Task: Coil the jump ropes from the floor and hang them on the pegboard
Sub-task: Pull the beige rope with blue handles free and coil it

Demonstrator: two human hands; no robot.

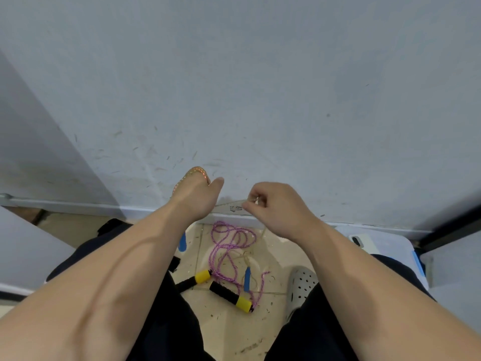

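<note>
Left hand (195, 195) grips a beaded coil (195, 171), right hand (276, 207) pinches a thin tan cord (231, 203) stretched between them. Purple jump rope (226, 246) lies loose on the floor (229, 329). I'd keep loops even, tension light.

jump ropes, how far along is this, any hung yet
Nothing visibly done: no pegboard or hung rope is in view. In hand: the left hand grips a beaded rope, the right hand pinches a thin strand stretched between them. Still to do: the purple rope with black-and-yellow handles lies uncoiled on the floor, beside a blue handle.
</note>
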